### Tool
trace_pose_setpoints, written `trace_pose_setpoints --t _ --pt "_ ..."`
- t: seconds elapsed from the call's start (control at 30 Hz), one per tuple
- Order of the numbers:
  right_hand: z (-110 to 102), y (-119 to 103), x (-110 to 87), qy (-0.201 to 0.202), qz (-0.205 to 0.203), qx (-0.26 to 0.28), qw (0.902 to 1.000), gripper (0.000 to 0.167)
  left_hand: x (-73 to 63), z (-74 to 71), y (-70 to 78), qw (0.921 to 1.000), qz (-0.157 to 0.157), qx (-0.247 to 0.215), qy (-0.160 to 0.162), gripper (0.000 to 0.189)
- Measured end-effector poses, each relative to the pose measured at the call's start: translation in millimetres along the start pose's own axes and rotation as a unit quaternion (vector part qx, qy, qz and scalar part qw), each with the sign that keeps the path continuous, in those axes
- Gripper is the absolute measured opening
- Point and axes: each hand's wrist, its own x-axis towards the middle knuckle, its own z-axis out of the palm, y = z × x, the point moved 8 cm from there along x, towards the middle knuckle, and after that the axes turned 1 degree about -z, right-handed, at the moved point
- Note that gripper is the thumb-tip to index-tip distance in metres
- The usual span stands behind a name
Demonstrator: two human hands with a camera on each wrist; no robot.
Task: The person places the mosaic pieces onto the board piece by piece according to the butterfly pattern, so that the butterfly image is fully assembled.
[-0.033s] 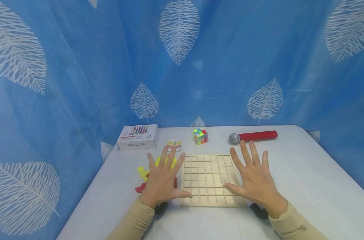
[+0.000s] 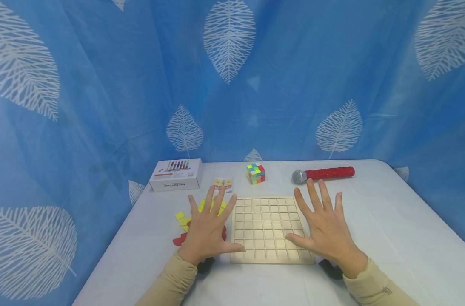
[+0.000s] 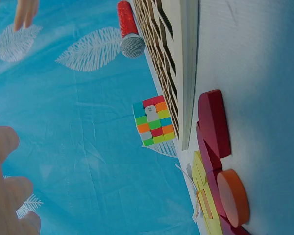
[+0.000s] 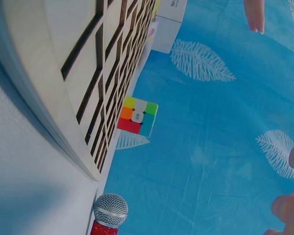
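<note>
A square wooden grid board [image 2: 269, 229] lies on the table between my two hands. My left hand [image 2: 208, 231], fingers spread, hovers over a pile of yellow and red pieces [image 2: 184, 221], hiding part of it; its thumb overlaps the board's left edge in the head view. My right hand [image 2: 328, 229] is spread in the same way, its thumb over the board's right side. Both hands are empty. In the left wrist view, dark red pieces [image 3: 214, 122], a round orange piece [image 3: 233, 197] and yellow pieces [image 3: 206, 191] lie beside the board.
Along the back of the table are a white box [image 2: 176, 174], a small picture card [image 2: 223, 184], a puzzle cube [image 2: 256, 173] and a red microphone [image 2: 324, 173]. A blue curtain [image 2: 278, 106] with white leaf prints hangs behind and to the sides.
</note>
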Motion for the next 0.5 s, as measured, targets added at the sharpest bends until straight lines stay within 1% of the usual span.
trace_pose_setpoints --t 0.43,0.5 --pt "4.7 3.4 -1.8 -0.011 0.010 0.007 0.9999 0.110 0.0 -0.7 -0.3 1.0000 0.000 -0.003 0.002 0.132" --pt "6.9 5.1 -2.3 -0.018 0.016 0.017 0.9996 0.107 -0.2 -0.8 -1.6 1.0000 -0.003 -0.001 -0.001 0.131"
